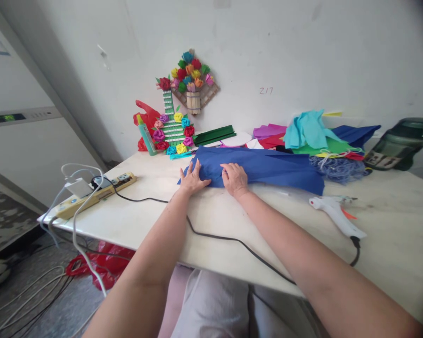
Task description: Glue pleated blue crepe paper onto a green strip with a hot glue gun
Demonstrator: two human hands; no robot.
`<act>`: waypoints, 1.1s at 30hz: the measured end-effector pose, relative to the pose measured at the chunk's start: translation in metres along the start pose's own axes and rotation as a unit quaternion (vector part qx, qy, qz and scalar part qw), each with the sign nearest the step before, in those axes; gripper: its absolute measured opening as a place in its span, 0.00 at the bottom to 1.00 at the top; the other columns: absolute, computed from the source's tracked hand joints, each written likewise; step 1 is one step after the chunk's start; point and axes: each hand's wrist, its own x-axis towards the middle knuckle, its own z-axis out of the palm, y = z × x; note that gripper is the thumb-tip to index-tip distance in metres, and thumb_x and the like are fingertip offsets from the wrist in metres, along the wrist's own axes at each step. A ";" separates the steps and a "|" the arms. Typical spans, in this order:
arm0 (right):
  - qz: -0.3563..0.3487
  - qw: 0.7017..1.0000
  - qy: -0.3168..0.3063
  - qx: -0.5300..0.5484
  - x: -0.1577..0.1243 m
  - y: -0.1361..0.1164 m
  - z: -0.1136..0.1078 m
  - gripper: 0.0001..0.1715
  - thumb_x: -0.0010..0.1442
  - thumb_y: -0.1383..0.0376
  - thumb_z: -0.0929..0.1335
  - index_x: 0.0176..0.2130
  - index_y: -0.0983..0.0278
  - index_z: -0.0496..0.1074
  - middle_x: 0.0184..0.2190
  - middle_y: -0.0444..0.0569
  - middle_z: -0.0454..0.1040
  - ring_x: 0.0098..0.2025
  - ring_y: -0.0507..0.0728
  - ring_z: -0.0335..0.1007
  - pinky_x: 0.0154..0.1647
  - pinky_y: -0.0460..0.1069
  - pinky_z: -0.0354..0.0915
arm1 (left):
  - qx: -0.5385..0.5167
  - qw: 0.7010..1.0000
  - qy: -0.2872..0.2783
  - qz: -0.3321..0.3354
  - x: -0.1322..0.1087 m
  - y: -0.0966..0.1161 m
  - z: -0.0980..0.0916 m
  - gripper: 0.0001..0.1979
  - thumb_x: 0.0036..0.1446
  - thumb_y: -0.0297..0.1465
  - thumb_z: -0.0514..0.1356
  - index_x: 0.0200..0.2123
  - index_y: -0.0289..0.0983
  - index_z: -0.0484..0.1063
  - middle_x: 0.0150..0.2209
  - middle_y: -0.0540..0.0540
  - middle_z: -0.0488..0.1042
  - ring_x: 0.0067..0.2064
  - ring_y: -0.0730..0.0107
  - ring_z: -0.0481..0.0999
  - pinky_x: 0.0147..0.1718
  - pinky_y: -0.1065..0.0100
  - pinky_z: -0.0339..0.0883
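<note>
A long, creased piece of dark blue cloth [268,166] lies folded across the table. My left hand [192,179] rests on its left end, fingers and thumb spread flat. Just to the right, my right hand [236,179] is on the cloth's near edge with its fingers curled together; its fingertips are partly hidden, and it seems to pinch the cloth. To the right of the cloth a white hot glue gun [338,213] lies on its side, its black cord running under my right arm.
Coloured cloth pieces [306,131] and tangled string [338,169] lie behind, beside a dark green bottle [397,143]. Paper-flower crafts [176,131] and a green glue bottle [146,136] stand at back left. A power strip [99,192] with cables sits at the table's left edge.
</note>
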 end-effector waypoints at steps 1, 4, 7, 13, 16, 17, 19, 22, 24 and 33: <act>0.003 1.000 0.005 0.000 0.000 0.000 0.000 0.18 0.59 0.68 0.58 0.45 0.66 0.71 0.38 0.52 0.72 0.40 0.59 0.62 0.41 0.50 0.52 | -0.001 1.000 0.005 0.000 0.000 -0.001 0.000 0.46 0.49 0.53 0.47 0.64 0.40 0.30 0.64 0.46 0.47 0.65 0.60 0.33 0.59 0.46 0.25; 0.017 1.000 0.020 -0.001 0.000 0.002 -0.001 0.18 0.59 0.68 0.58 0.44 0.65 0.71 0.37 0.52 0.73 0.40 0.58 0.63 0.41 0.50 0.52 | -0.004 1.000 0.000 0.002 -0.001 -0.001 0.001 0.46 0.49 0.55 0.46 0.64 0.39 0.30 0.63 0.46 0.48 0.65 0.61 0.32 0.59 0.45 0.23; 0.041 0.999 0.014 -0.001 -0.001 0.001 -0.003 0.17 0.59 0.68 0.58 0.43 0.65 0.72 0.37 0.51 0.74 0.40 0.57 0.65 0.39 0.49 0.52 | 0.009 1.000 0.001 0.009 -0.002 0.001 0.000 0.47 0.50 0.56 0.44 0.64 0.36 0.29 0.62 0.43 0.54 0.65 0.65 0.32 0.59 0.46 0.21; 0.149 0.986 -0.051 -0.047 -0.001 -0.005 -0.009 0.19 0.62 0.62 0.56 0.37 0.62 0.74 0.29 0.49 0.76 0.31 0.55 0.68 0.28 0.47 0.47 | 0.027 1.000 0.011 0.010 -0.002 0.004 0.001 0.48 0.49 0.57 0.44 0.64 0.34 0.32 0.61 0.41 0.53 0.65 0.64 0.33 0.58 0.48 0.17; 0.155 0.984 -0.057 -0.064 0.000 -0.006 -0.011 0.20 0.62 0.61 0.56 0.34 0.63 0.74 0.28 0.50 0.76 0.29 0.54 0.68 0.27 0.47 0.45 | 0.036 0.999 0.014 0.006 -0.001 0.003 0.003 0.48 0.49 0.57 0.44 0.64 0.33 0.33 0.61 0.41 0.54 0.65 0.63 0.32 0.58 0.48 0.17; 0.154 0.984 -0.058 -0.065 0.000 -0.007 -0.010 0.20 0.62 0.61 0.56 0.34 0.63 0.74 0.28 0.50 0.76 0.29 0.54 0.68 0.26 0.48 0.44 | 0.039 0.999 0.014 0.005 -0.001 0.003 0.003 0.48 0.49 0.57 0.44 0.64 0.33 0.33 0.61 0.41 0.54 0.65 0.63 0.32 0.59 0.48 0.17; 0.150 0.985 -0.057 -0.066 -0.001 -0.006 -0.010 0.20 0.62 0.61 0.56 0.33 0.63 0.74 0.28 0.50 0.76 0.29 0.53 0.67 0.26 0.48 0.44 | 0.045 0.999 0.015 0.006 -0.001 0.002 0.004 0.47 0.49 0.57 0.43 0.64 0.35 0.34 0.63 0.42 0.50 0.65 0.62 0.31 0.59 0.48 0.18; 0.149 0.985 -0.052 -0.065 -0.001 -0.005 -0.009 0.20 0.62 0.61 0.57 0.33 0.63 0.74 0.28 0.50 0.75 0.28 0.53 0.66 0.26 0.47 0.44 | 0.046 0.998 0.030 0.003 -0.001 0.001 0.005 0.46 0.49 0.58 0.43 0.64 0.38 0.34 0.65 0.45 0.42 0.65 0.61 0.28 0.59 0.47 0.19; 0.152 0.985 -0.050 -0.062 -0.002 -0.004 -0.008 0.20 0.62 0.61 0.56 0.34 0.63 0.74 0.28 0.50 0.75 0.28 0.53 0.66 0.26 0.47 0.45 | 0.041 0.998 0.041 -0.004 0.000 0.001 0.006 0.47 0.49 0.58 0.42 0.64 0.37 0.31 0.65 0.45 0.40 0.65 0.61 0.27 0.59 0.46 0.19; 0.146 0.985 -0.061 -0.062 -0.002 -0.006 -0.009 0.20 0.62 0.61 0.56 0.34 0.63 0.74 0.29 0.49 0.76 0.30 0.54 0.69 0.26 0.47 0.46 | 0.036 0.999 0.006 0.004 0.006 0.006 0.005 0.47 0.49 0.58 0.42 0.64 0.37 0.31 0.64 0.45 0.44 0.65 0.62 0.29 0.58 0.47 0.18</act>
